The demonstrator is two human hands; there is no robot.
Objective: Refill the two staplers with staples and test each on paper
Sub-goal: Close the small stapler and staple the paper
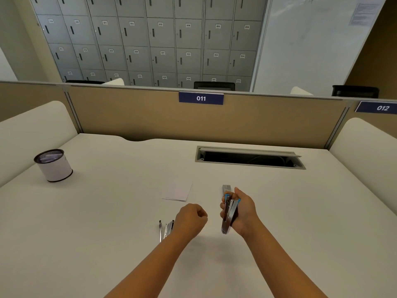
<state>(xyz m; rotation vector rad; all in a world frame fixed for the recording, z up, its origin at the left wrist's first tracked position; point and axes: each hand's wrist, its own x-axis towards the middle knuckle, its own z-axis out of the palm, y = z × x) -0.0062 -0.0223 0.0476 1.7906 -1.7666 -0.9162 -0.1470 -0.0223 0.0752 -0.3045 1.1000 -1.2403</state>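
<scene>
Holding the blue stapler (pixel 229 214) open in my right hand (pixel 240 211), left hand (pixel 191 218) fisted on nothing I can see, black stapler (pixel 166 230) open, paper (pixel 179 192) untested.

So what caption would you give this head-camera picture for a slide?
Right hand grips a blue stapler opened above the desk; left hand curled beside the second stapler, paper ahead.

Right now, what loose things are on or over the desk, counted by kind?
Staplers: 2, a blue stapler gripped open in the right hand, a second stapler lying open by the left hand
Staple boxes: 1
Paper slips: 1 small stack
Cups: 1
Total: 5
</scene>
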